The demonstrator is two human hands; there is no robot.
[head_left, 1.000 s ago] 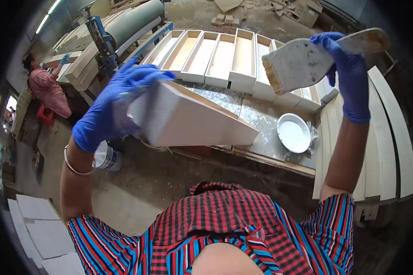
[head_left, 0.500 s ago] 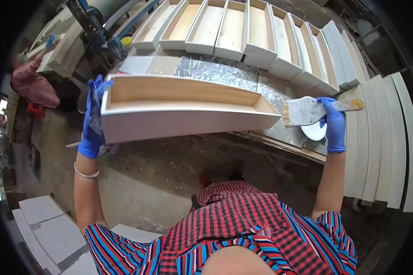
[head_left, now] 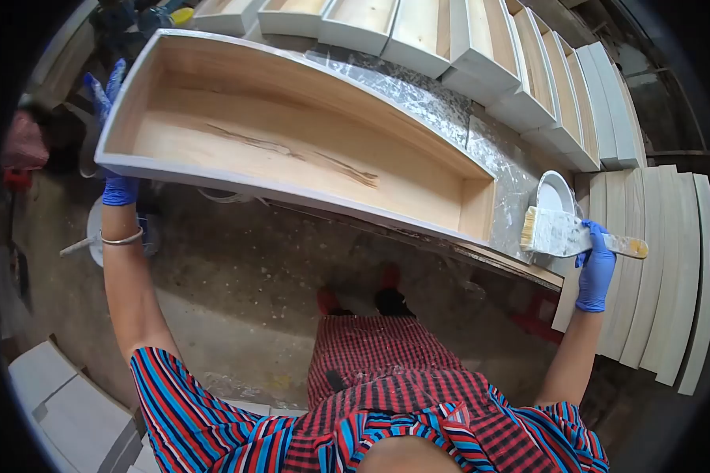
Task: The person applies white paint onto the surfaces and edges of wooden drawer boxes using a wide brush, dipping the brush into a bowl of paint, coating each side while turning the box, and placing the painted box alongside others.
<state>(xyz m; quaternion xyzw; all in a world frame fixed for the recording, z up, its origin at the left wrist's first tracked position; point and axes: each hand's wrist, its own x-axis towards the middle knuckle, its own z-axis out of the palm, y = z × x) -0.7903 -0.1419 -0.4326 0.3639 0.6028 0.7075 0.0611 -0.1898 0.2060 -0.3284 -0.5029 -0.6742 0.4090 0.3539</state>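
A long wooden drawer box (head_left: 292, 146), white outside and bare wood inside, is tilted so that its inside faces me. Brown grain streaks mark its bottom. At its left end my left hand (head_left: 109, 94), in a blue glove, holds it, with the fingers stretched up along the outer side and the palm hidden behind the box. My right hand (head_left: 596, 272), also gloved, is closed on the handle of a wide paintbrush (head_left: 558, 234) smeared with white. Its bristles point left, near the box's right end. Just behind the brush is a white container (head_left: 554, 193).
Several similar drawer boxes (head_left: 422, 35) line the back of the paint-spattered worktable (head_left: 501, 169). Long pale boards (head_left: 647, 268) are stacked at the right. A bucket (head_left: 96, 236) stands on the floor at left, and white panels (head_left: 83, 410) lie lower left. Part of another person (head_left: 24, 142) shows far left.
The drawer box has tipped toward me, showing more of its inside, and its left end has risen. My right hand and the brush have moved slightly right and down in view.
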